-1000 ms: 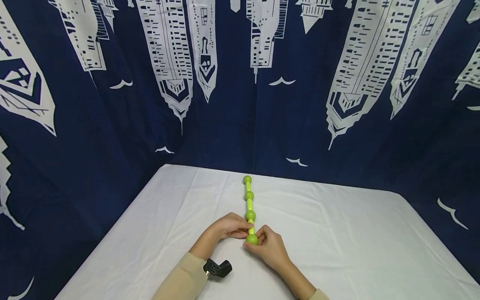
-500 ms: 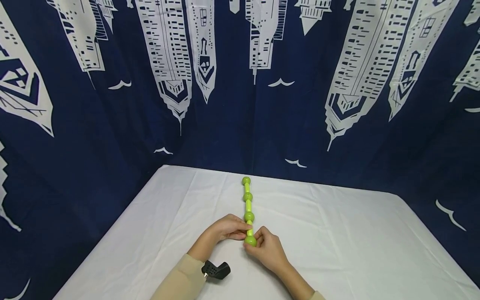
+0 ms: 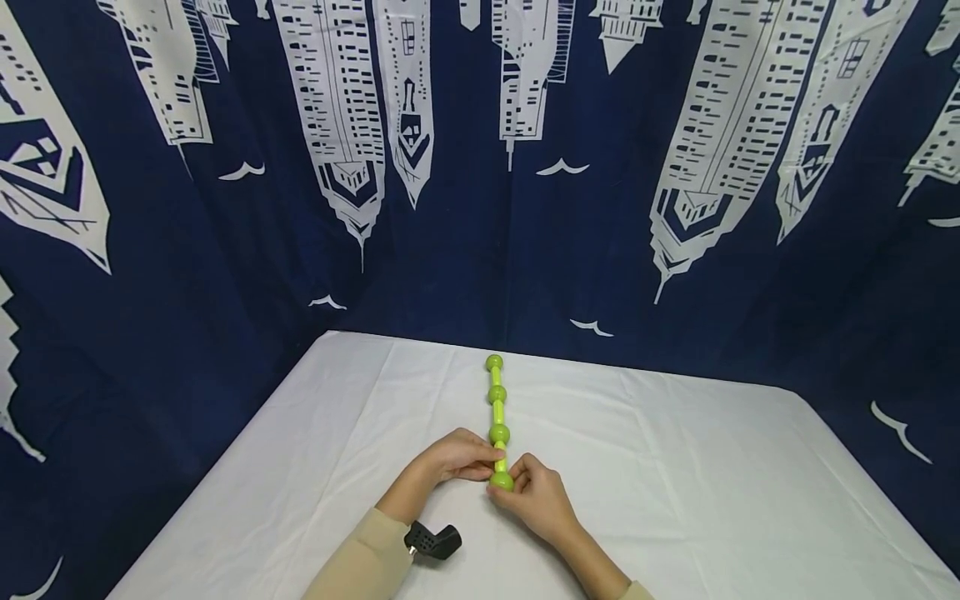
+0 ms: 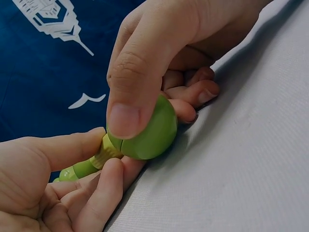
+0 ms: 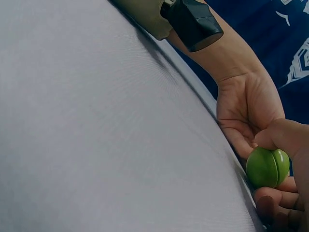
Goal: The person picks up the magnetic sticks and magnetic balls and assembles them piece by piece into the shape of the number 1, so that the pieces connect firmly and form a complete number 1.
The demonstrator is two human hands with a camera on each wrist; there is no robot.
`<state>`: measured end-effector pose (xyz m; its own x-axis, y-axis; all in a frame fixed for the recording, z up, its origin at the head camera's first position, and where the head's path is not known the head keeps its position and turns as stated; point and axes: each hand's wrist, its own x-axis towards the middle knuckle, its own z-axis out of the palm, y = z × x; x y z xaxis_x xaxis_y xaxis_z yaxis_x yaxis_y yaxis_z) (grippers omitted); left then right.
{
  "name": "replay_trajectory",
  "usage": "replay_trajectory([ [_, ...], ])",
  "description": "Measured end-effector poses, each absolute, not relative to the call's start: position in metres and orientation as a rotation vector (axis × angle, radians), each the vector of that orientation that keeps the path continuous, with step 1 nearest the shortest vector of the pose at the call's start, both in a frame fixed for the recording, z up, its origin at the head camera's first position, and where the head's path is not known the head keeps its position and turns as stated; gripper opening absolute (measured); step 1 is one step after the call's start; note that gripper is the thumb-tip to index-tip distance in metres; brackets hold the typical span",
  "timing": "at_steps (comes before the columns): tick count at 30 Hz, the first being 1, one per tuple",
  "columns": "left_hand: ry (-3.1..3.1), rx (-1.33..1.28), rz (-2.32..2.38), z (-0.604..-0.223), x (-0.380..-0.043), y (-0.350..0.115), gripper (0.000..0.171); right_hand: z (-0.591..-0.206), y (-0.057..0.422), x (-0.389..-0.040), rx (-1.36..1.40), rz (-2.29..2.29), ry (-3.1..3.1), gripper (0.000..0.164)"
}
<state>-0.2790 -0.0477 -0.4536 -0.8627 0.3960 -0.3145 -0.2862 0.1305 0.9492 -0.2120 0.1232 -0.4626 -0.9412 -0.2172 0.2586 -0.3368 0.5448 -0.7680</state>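
Note:
A straight chain of green balls joined by yellow-green rods point(image 3: 498, 412) lies on the white-covered table, running away from me in the head view. My left hand point(image 3: 461, 455) pinches the rod nearest me between thumb and fingers. At the near end, my right hand point(image 3: 542, 497) holds the last green ball point(image 3: 501, 481), thumb on one side and fingers on the other. Close up in the left wrist view, the right thumb presses on the green ball point(image 4: 149, 133) while the left fingers grip the ribbed yellow rod point(image 4: 106, 153) beside it. Ball and rod are touching.
White cloth point(image 3: 675, 475) covers the table. A navy curtain point(image 3: 465, 250) printed with white buildings hangs behind its far edge. A black camera point(image 3: 435, 541) is strapped to the left wrist, just above the cloth.
Both hands keep the same hold on the chain. Only a very slight shift of the whole head view shows.

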Motion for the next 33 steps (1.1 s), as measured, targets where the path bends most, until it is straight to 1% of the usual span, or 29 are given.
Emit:
replay_trajectory([
  [11, 2.176, 0.199, 1.675, -0.45, -0.277, -0.047, 0.021, -0.461, 0.123, -0.212, 0.479, 1.361, -2.629, 0.035],
  [19, 2.217, 0.213, 1.677, -0.449, -0.276, -0.049, 0.023, -0.457, 0.124, -0.21, 0.487, 1.371, -2.662, 0.035],
  [24, 2.23, 0.219, 1.66, -0.444, -0.276, -0.049, 0.023, -0.449, 0.131, -0.214, 0.483, 1.468, -2.705, 0.034],
  [28, 2.233, 0.208, 1.662, -0.444, -0.275, -0.051, 0.024, -0.446, 0.142, -0.218, 0.428, 1.522, -2.733, 0.033],
  [33, 2.28, 0.187, 1.664, -0.446, -0.276, -0.061, 0.027, -0.44, 0.157, -0.22, 0.28, 1.56, -2.714, 0.026],
])
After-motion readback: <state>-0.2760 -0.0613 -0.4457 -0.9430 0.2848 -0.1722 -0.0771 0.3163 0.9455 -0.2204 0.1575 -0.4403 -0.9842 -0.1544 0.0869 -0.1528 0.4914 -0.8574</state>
